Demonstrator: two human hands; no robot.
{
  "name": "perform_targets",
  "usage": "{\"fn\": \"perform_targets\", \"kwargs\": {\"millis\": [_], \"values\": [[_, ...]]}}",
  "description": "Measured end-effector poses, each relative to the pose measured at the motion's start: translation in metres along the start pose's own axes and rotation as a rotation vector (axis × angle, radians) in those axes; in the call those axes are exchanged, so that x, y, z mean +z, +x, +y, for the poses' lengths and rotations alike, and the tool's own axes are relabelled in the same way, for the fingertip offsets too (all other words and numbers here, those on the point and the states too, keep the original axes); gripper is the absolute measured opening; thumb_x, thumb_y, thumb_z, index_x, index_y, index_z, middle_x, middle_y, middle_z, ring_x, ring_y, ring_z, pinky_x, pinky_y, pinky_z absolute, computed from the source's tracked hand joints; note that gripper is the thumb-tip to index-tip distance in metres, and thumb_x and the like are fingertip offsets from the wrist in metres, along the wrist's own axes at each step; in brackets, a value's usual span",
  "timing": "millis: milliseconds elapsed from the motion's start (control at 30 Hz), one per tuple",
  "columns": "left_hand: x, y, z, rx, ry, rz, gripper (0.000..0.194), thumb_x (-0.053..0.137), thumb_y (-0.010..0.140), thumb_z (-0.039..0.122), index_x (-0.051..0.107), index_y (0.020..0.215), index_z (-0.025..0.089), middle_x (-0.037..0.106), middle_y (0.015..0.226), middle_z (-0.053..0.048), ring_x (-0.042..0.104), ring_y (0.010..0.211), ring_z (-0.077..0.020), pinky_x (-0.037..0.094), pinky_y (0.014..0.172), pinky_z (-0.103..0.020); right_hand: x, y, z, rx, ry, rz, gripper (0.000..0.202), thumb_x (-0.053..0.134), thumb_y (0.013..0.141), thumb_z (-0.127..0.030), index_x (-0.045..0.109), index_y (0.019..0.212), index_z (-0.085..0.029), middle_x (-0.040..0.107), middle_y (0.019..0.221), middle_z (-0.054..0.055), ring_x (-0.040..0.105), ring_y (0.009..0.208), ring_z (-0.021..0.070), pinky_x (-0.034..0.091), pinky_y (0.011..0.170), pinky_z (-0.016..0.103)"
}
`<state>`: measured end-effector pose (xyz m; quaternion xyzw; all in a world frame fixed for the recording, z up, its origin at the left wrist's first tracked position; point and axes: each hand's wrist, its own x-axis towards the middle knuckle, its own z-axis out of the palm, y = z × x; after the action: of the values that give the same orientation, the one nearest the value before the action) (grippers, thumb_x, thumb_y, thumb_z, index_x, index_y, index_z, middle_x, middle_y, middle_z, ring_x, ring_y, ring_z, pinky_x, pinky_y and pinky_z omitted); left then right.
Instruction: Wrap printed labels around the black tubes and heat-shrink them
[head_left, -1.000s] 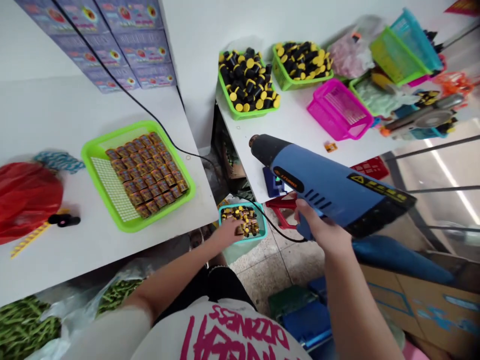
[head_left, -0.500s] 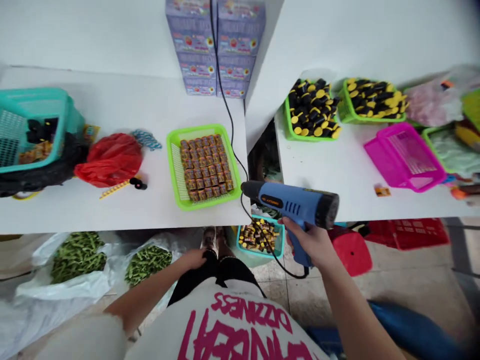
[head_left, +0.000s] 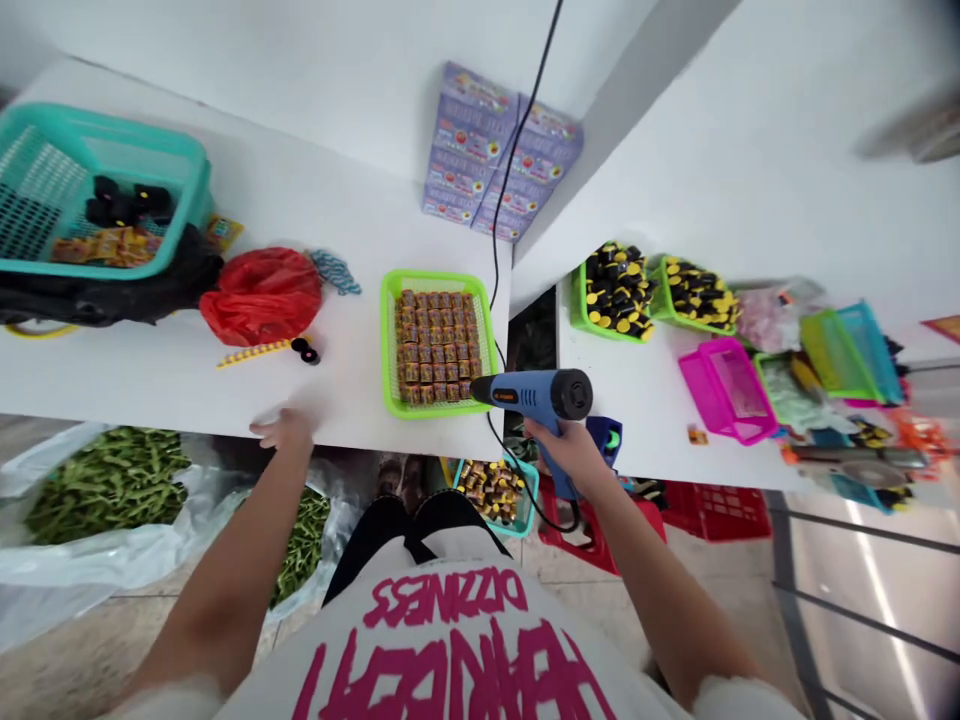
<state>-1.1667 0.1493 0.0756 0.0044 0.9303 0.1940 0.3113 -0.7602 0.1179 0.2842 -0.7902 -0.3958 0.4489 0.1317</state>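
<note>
My right hand is wrapped round the handle of a blue heat gun. The gun's black nozzle points left and overlaps the right rim of a lime green basket. Rows of small brown wrapped pieces stand in that basket, with a gap at its left side. My left hand, a little blurred, is at the table's front edge with its fingers apart and nothing in them. Just beyond it lie a small black piece and a yellow beaded strip.
A red plastic bag and a teal basket are on the left. Purple boxes stand stacked by the wall, with the gun's cord running past them. Green baskets and a magenta basket are on the right table.
My left hand has risen from beside my leg to the table edge. The heat gun's nozzle now overlaps the basket's rim. The view has turned and shifted.
</note>
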Motion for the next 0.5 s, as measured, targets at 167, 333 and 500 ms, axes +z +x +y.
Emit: {"fn": "perform_targets", "kwargs": {"millis": [167,333,500], "values": [[0.036,-0.007,0.015,-0.080,-0.009,0.280,0.061,0.026,0.097,0.036,0.018,0.152,0.012,0.014,0.156,-0.028,0.032,0.141,-0.0384,0.029,0.111,-0.054,0.038,-0.008,-0.016,0.015,0.000,-0.032,0.039,0.065,0.078,-0.055,0.067,0.081,-0.016,0.057,0.044,-0.001,0.054,0.039,0.0144,0.042,0.039,0.024],[0.044,-0.009,0.010,-0.074,-0.005,0.378,0.056,0.027,0.096,0.034,0.028,0.149,0.015,0.020,0.155,-0.026,0.039,0.136,-0.0372,0.036,0.107,-0.051,0.071,0.005,-0.037,-0.006,0.004,-0.076,0.044,0.062,0.079,-0.058,0.069,0.084,-0.015,0.057,0.042,0.000,0.053,0.037,0.0138,0.042,0.039,0.024],[0.050,-0.004,0.012,-0.083,0.019,0.430,0.055,0.028,0.095,0.033,0.031,0.147,0.014,0.023,0.153,-0.028,0.041,0.133,-0.0392,0.037,0.105,-0.054,0.089,0.034,-0.069,-0.078,0.009,-0.058,0.047,0.062,0.078,-0.061,0.067,0.083,-0.015,0.058,0.044,0.000,0.053,0.036,0.0137,0.043,0.039,0.024]]}}
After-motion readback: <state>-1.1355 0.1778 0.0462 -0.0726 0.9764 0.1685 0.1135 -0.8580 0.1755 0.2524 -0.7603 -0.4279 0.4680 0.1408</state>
